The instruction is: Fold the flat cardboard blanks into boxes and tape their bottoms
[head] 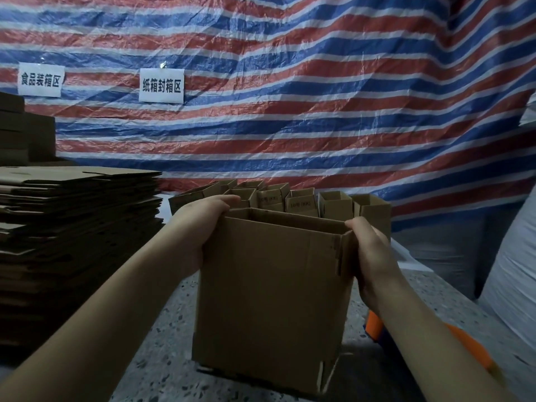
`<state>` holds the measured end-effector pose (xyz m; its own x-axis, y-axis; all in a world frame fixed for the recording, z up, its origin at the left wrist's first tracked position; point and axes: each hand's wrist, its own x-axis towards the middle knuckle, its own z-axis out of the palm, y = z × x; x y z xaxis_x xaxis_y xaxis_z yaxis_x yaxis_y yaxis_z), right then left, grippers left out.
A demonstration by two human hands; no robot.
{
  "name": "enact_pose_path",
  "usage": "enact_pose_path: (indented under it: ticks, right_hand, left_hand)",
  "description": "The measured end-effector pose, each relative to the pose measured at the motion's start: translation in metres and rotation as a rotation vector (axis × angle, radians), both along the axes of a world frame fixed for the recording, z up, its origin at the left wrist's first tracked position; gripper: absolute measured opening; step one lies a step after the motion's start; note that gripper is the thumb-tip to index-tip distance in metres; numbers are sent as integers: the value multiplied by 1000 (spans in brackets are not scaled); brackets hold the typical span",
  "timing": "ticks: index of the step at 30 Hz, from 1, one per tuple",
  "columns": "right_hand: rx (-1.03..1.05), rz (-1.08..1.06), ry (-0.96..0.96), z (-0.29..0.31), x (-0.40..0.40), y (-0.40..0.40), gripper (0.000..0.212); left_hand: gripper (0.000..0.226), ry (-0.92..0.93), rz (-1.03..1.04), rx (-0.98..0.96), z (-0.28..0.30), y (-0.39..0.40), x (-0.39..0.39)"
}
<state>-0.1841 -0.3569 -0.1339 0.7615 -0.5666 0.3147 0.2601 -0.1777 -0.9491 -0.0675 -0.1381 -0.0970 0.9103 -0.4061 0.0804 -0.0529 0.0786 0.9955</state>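
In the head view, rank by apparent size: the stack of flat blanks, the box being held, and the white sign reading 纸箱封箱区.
1 and 2. Stack of flat blanks and held box: they look alike in size, and the box is nearer the camera, so I won't rank them.
3. White sign: clearly smallest, though farthest away.

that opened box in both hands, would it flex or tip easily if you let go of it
Probably light: the box looks empty at its open top. Its thin corrugated walls would likely flex inward where the left hand and right hand grip them. Being taller than wide, it may tip if nudged.
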Motion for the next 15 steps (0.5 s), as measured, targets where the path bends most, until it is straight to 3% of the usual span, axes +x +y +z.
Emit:
enact_pose_path:
  ticks: [5, 11, 15]
  right_hand:
    - [17, 202, 16, 0, -7, -5, 36]
    - [31, 286, 31, -7, -7, -17, 47]
    - [-2, 277, -10, -6, -5, -17, 45]
  left_hand:
    - [40, 94, -30, -179, -2, -9, -15]
    - [18, 196, -51, -117, -5, -6, -21]
    - [15, 128, -140, -59, -9, -2, -18]
